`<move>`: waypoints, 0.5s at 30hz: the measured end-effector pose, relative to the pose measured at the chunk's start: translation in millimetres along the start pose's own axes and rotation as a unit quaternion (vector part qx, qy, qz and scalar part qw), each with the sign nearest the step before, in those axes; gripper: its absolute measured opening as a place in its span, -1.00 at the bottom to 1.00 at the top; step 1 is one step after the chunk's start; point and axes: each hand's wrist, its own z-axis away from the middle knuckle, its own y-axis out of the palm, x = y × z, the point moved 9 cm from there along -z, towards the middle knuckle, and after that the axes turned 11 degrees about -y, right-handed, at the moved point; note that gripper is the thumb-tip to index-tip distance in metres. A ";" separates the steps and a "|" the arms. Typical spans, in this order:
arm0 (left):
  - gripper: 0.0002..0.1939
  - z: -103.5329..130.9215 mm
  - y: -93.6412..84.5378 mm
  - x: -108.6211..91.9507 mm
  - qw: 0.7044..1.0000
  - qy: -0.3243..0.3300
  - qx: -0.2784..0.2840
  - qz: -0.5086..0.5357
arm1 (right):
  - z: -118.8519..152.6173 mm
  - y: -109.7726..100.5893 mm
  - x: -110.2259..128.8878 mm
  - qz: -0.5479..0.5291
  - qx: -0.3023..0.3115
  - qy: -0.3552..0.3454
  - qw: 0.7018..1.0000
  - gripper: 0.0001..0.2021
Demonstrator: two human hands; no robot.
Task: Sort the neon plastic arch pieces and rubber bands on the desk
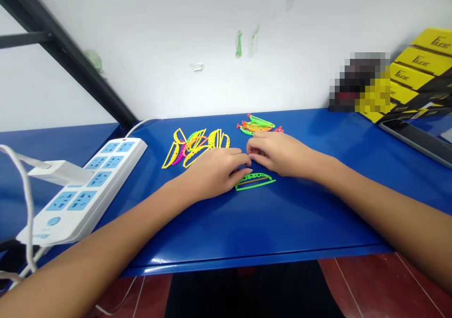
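Observation:
A small green plastic toy bow (254,181) lies on the blue table, its straight side toward me. My left hand (222,171) is beside the bow's left end, fingers curled and thumb close to the index finger. Just right of it my right hand (277,152) is closed, fingertips bent down near the left fingertips. What either hand pinches is hidden or too small to make out. Behind my left hand lies a loose pile of yellow, magenta, green and orange toy bows (194,144). Beyond my right hand sits a cluster of green and orange bow pieces with red tips (259,125).
A white power strip (115,179) with a plugged-in charger (60,173) and cables stands at the left. Yellow-and-black boxes (411,75) are stacked at the back right, with a dark phone (420,141) in front. A white wall (212,21) closes the far side.

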 end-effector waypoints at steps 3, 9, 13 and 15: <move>-0.80 0.0 0.1 0.4 1.000 -0.005 0.001 -0.004 | 0.1 -0.1 0.4 0.000 0.004 0.003 1.000 -0.85; -0.79 0.4 -0.1 0.1 1.000 -0.007 0.004 -0.010 | 0.2 -0.1 1.4 -0.003 0.011 0.003 1.000 -0.86; -0.79 0.9 -0.6 -0.6 1.000 -0.006 0.003 -0.010 | 0.3 -0.1 2.2 -0.001 0.010 0.003 1.000 -0.88; -0.80 1.0 -0.8 -0.8 1.000 -0.006 0.003 -0.008 | 0.2 -0.4 3.1 0.001 0.008 -0.001 1.000 -0.88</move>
